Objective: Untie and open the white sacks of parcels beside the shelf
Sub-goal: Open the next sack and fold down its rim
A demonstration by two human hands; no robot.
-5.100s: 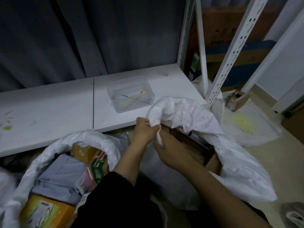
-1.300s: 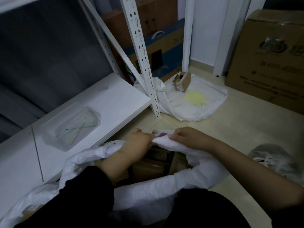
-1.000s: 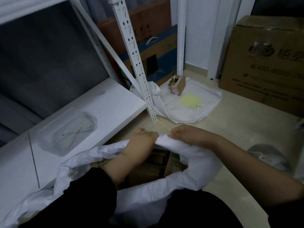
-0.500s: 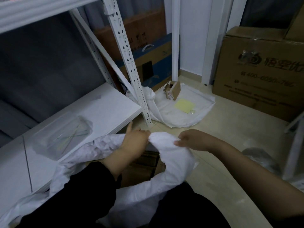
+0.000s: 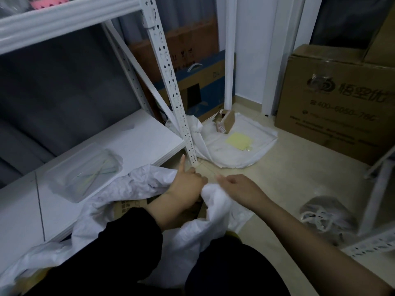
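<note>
Nearest: the white sack (image 5: pixel 215 212) lay slumped on the floor against the person's lap, just in front of the front edge of the lower shelf board (image 5: pixel 139 135). Its mouth was loose, and a cardboard parcel (image 5: pixel 130 207) showed in the opening.

Handling, judged:
- The sacking looked thin, soft and crinkled, probably slick under the fingers.
- The cloth itself is light, but the boxed load inside makes the sack heavy.
- It is best taken at the bunched rim, where the cloth doubles and any tie would sit, and spread open rather than lifted.

The left hand (image 5: pixel 186 185) gripped the gathered rim from the shelf side, with the index finger straight up. The right hand (image 5: pixel 239 189) sat just beside it, at the right of the same fold and touching the top of the cloth. Its fingers were curled and the tips drawn together. A faint line ran from them toward the left hand. It could not be told whether this was a tie thread, or whether the hand pinched it.

Farther: a second white sack (image 5: pixel 245 155) lay flat on the floor at the foot of the shelf post (image 5: pixel 168 82), well apart from both hands. It carried a small carton (image 5: pixel 225 121) and a yellow slip (image 5: pixel 238 141), and seemed already opened.
</note>
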